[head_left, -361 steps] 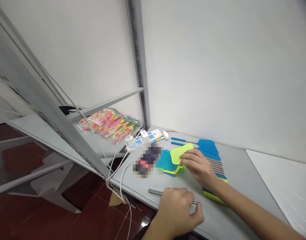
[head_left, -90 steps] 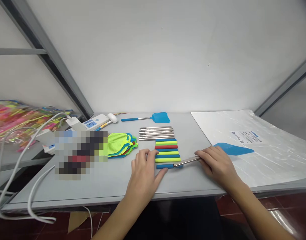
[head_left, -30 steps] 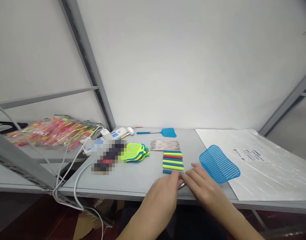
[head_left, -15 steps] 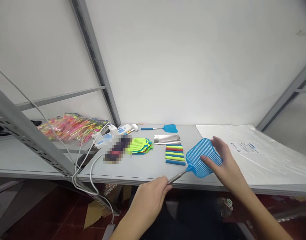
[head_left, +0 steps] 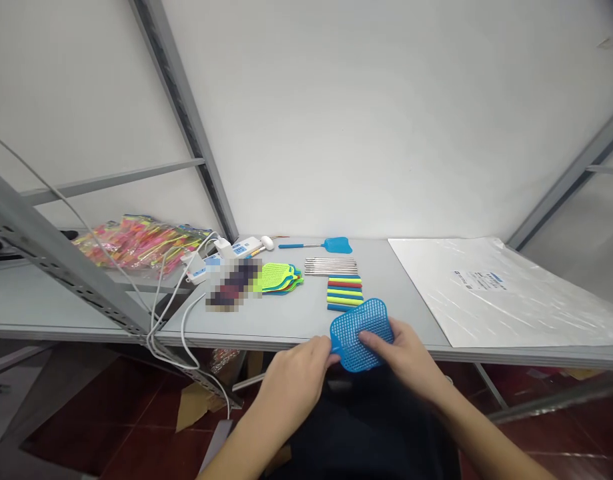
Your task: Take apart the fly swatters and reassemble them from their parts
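Note:
Over the table's front edge I hold a blue fly swatter point(head_left: 362, 335) with a perforated head. My right hand point(head_left: 403, 353) is closed on the head, thumb lying across its face. At the neck my left hand point(head_left: 299, 373) is wrapped round the swatter, and the metal rod sticks out to the left behind that hand. Past the swatter lie several coloured handle tubes point(head_left: 345, 292) in blue, yellow-green and red. Behind these is a row of thin metal rods point(head_left: 331, 266). Left of them sits a stack of swatter heads point(head_left: 279, 278), yellow-green on top. Another blue fly swatter point(head_left: 337, 245) lies near the wall.
White sheeting point(head_left: 466, 287) with a label covers the table's right side. Power strips point(head_left: 226, 257) and loose white cables point(head_left: 183, 347) are at the left, by a metal shelf post point(head_left: 76, 267). Beyond it lies a pile of bagged colourful items point(head_left: 141, 247). A blurred patch hides something beside the stack.
The swatter has moved left and toward me. My left hand has shifted up the rod to the neck, and my right hand has come in with the head.

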Demonstrator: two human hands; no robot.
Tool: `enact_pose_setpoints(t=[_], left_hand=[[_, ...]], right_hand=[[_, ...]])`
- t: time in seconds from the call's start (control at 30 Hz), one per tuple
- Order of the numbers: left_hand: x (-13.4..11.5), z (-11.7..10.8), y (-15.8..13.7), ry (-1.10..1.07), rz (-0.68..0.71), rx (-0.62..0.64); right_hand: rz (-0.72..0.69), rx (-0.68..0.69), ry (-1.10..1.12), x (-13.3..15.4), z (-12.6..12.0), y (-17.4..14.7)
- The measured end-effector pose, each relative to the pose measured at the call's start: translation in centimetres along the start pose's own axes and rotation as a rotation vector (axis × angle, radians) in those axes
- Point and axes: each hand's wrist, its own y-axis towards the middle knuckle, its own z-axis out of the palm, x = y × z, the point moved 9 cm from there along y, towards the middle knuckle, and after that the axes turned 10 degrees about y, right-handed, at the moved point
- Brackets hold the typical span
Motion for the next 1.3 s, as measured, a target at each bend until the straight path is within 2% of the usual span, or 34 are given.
enact_pose_setpoints(t=[0.23, 0.37, 0.43, 0.53, 0.67, 0.77, 0.83, 0.9, 0.97, 1.03, 1.17, 1.23, 1.3], left_hand=[[0.1, -1.2, -0.5, -0.024, 0.059, -0.054], [-0.7, -1.4, -0.3, -0.024, 0.127, -0.091], [-0.4, -1.7, 0.3, -0.041, 0.135, -0.104], [0.8, -2.4, 1.1, -0.069, 0.145, -0.1], [2.4, -3.8, 0.7, -0.157, 0.129, -0.044], [3.1, -4.7, 0.1, -0.237, 0.107, 0.005], [3.4, -5.0, 0.1, -0.22, 0.1, 0.017], [3.6, -5.2, 0.9, -0.12, 0.08, 0.003], [3.6, -5.4, 2.1, -0.009, 0.058, -0.024], [3.1, -5.6, 3.4, 0.041, 0.057, -0.05], [1.3, -5.8, 5.2, 0.04, 0.116, -0.101], [1.2, -5.6, 5.6, 0.052, 0.118, -0.113], [2.0, -5.2, 5.9, 0.061, 0.1, -0.102]], right_hand=[[-0.005, 0.06, -0.018, 0.5, -0.5, -0.1], [-0.007, 0.134, -0.185, 1.8, -0.3, -0.2], [-0.07, 0.153, -0.278, 3.0, -0.1, -0.1], [-0.324, 0.278, -0.431, 5.6, 1.7, -0.4], [-0.826, 0.476, -0.721, 8.3, 4.6, -3.8], [-1.117, 0.484, -1.084, 8.2, 5.7, -6.5], [-1.207, 0.471, -1.28, 7.6, 6.1, -7.2], [-1.151, 0.455, -1.4, 7.0, 5.9, -6.4], [-0.989, 0.443, -1.438, 6.9, 5.3, -4.3], [-0.852, 0.409, -1.406, 7.5, 4.5, -2.0], [-0.715, 0.231, -1.32, 9.8, 2.5, 2.5], [-0.629, 0.288, -1.353, 9.4, 2.6, 4.1], [-0.681, 0.377, -1.427, 8.6, 3.5, 4.4]])
